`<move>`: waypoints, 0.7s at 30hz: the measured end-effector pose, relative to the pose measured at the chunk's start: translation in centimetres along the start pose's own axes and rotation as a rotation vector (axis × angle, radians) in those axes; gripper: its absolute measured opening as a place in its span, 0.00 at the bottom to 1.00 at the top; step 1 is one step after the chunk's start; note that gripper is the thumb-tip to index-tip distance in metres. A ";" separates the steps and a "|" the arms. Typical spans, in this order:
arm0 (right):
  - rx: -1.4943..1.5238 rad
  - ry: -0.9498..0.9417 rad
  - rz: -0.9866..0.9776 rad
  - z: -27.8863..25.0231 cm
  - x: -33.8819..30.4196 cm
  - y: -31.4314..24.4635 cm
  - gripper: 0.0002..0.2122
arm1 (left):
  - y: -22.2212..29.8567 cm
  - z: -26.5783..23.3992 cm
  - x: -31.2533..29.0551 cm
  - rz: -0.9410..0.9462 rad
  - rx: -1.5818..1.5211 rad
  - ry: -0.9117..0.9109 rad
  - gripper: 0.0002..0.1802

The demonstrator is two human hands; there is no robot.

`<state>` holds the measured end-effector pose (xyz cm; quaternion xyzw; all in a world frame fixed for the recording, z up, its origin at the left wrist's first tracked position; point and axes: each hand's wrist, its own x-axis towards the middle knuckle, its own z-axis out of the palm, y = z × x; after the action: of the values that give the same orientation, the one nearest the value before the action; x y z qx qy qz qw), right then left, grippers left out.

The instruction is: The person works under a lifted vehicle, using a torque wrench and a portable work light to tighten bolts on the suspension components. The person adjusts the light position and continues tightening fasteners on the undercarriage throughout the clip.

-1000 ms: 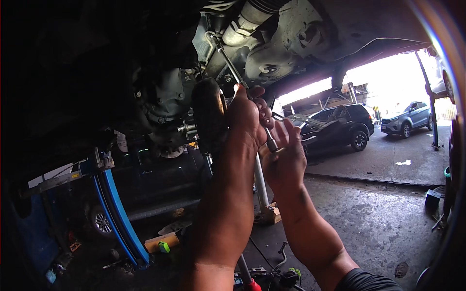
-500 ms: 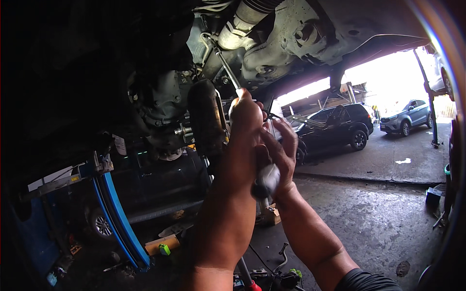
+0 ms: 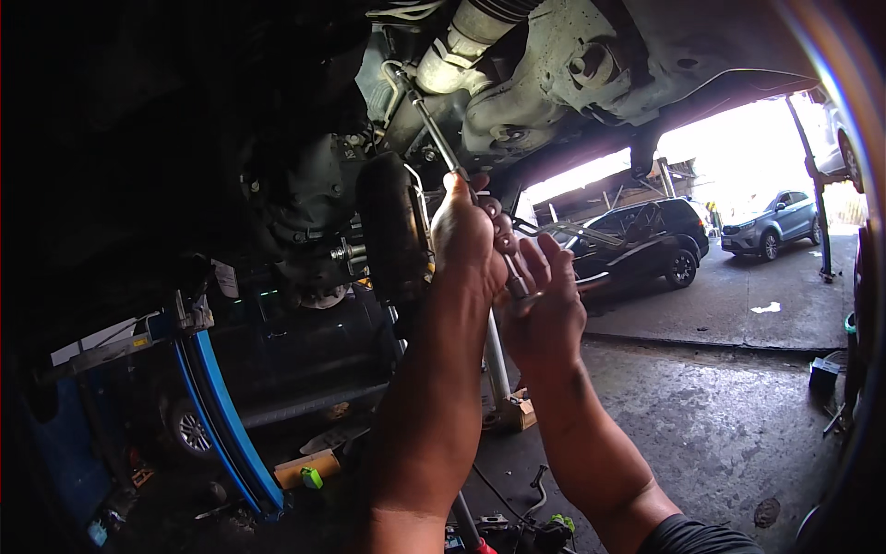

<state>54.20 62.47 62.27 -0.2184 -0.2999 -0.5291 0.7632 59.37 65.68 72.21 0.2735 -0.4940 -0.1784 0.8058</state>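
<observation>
I am looking up at the underside of a raised car (image 3: 591, 65). A long metal ratchet extension (image 3: 434, 125) runs from a fastener near the rubber boot (image 3: 471, 37) down to my hands. My left hand (image 3: 466, 235) is wrapped around the shaft's lower part. My right hand (image 3: 544, 305) sits just below and right of it, fingers partly spread, cupping the tool's handle end. A dark brake and hub assembly (image 3: 392, 226) hangs just left of my left hand.
A blue lift arm (image 3: 217, 406) curves down at lower left. A yellow and green tool (image 3: 309, 469) and a cardboard box (image 3: 517, 411) lie on the wet concrete floor. A black car (image 3: 646, 235) and a blue car (image 3: 771, 222) stand outside. A lift post (image 3: 808, 185) stands at right.
Both hands have shifted slightly up and right along the extension; the right hand moved from beside the left to just below it, turning the handle.
</observation>
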 end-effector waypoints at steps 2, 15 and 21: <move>-0.125 -0.002 0.005 -0.8 0.3 0.6 0.21 | -0.5 -1.0 0.6 -0.056 -0.228 -0.186 0.22; -0.455 -0.159 -0.428 -1.5 0.3 2.2 0.19 | 0.1 0.0 0.0 -0.070 -0.123 0.002 0.20; -0.795 -0.280 -0.613 -3.3 1.3 2.7 0.15 | 0.3 -0.8 0.8 0.044 0.133 0.077 0.19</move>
<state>57.78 60.39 60.74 -0.4623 -0.2251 -0.7670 0.3837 60.43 65.66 72.61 0.3222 -0.4791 -0.1167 0.8081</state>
